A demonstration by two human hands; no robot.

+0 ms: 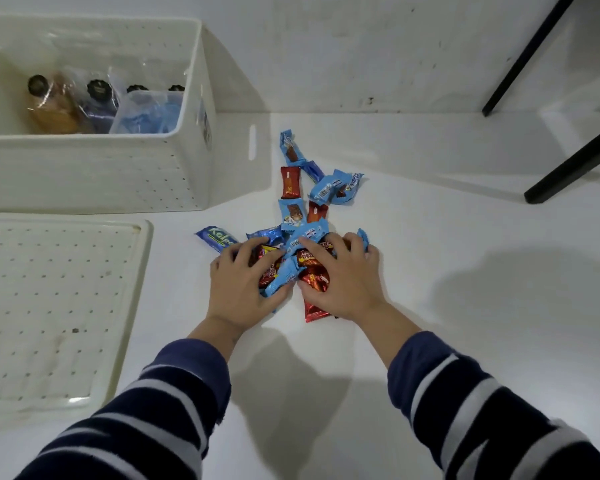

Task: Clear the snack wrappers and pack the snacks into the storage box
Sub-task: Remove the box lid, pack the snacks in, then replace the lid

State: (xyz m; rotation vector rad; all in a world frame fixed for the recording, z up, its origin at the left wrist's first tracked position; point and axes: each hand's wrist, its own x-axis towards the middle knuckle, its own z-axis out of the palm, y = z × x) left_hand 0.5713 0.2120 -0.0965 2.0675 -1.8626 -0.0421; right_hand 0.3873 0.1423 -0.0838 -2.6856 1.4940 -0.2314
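Several blue and red wrapped snacks (293, 211) lie scattered on the white surface in the middle. My left hand (245, 287) and my right hand (343, 278) lie side by side over the near end of the pile, fingers curled round a bunch of snacks (309, 268) between them. A blue bar (217, 238) pokes out left of my left hand. More snacks (333, 187) stretch away toward the back. The white perforated storage box (94, 171) stands at the back left, its top uncovered.
The box holds dark-capped bottles (54, 105) and a clear container with blue contents (149, 112). Its white perforated lid (49, 306) lies flat at the left. Black furniture legs (568, 164) stand at the back right. A white wall runs behind.
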